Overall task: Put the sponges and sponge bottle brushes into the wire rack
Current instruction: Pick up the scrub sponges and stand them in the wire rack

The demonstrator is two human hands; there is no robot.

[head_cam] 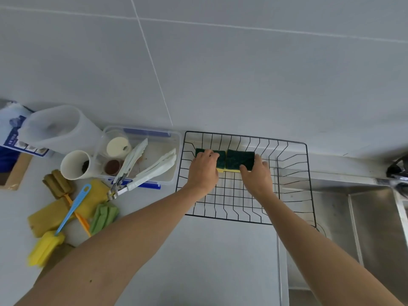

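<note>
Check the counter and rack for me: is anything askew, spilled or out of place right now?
Nothing is spilled or damaged. Both hands, left hand and right hand, rest on two green scouring sponges side by side at the back of the wire rack. The bottle brushes and yellow sponges lie heaped on the counter left, outside the rack.

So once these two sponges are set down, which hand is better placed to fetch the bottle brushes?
Left, probably. The left hand is at the rack's left side, and the blue-handled brush and orange-handled brush lie further left on the counter. The right hand would have to cross over.
</note>
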